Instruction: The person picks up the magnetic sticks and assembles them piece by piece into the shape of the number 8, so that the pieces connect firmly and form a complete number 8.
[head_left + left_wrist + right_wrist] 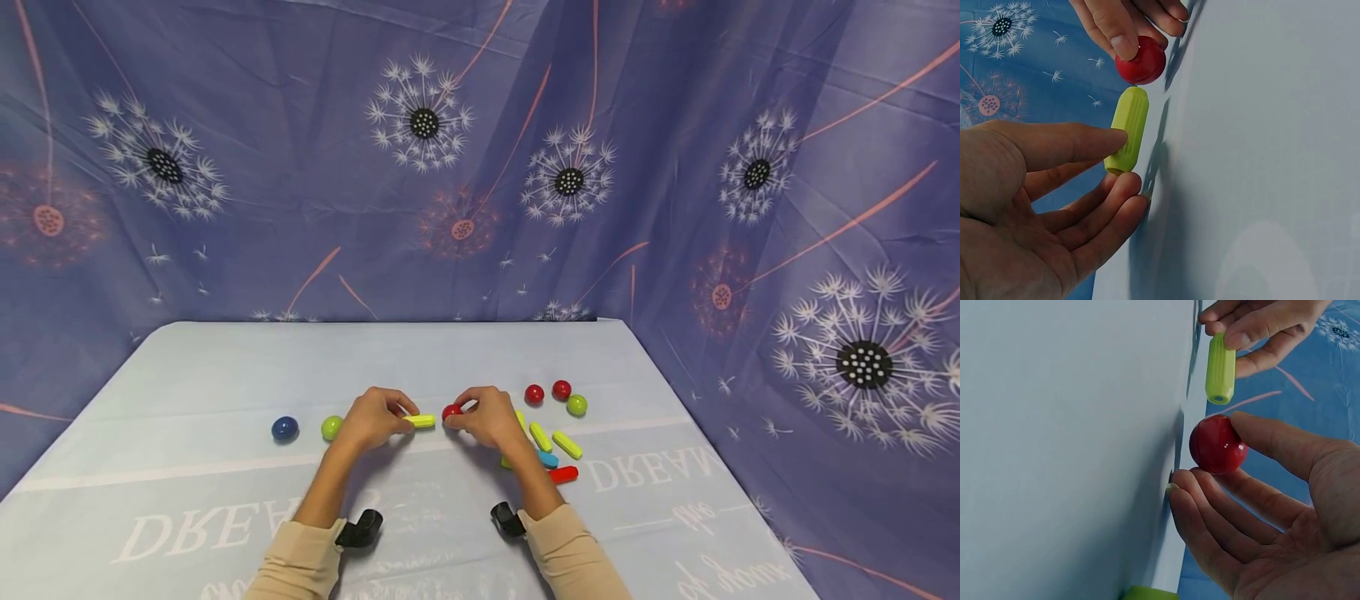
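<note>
My left hand (375, 421) pinches a short yellow-green ridged stick (1129, 125) between thumb and fingers. Its near end shows a small dark hole in the right wrist view. Across from it, my right hand (489, 417) pinches a glossy red ball (1217, 445) by thumb and fingertips. Stick and ball are held end to end just above the table, with a narrow gap between them in the head view. Beside the left wrist lies a green ball (332, 428). Part of a loose yellow-green stick (520, 418) is hidden behind the right hand.
A blue ball (285, 429) lies at the left of the pale table (225, 367). Farther right sit two red balls (534, 395) and a green ball (577, 405). Near the right forearm are several yellow-green sticks (567, 444), a blue stick (547, 459) and a red stick (564, 475).
</note>
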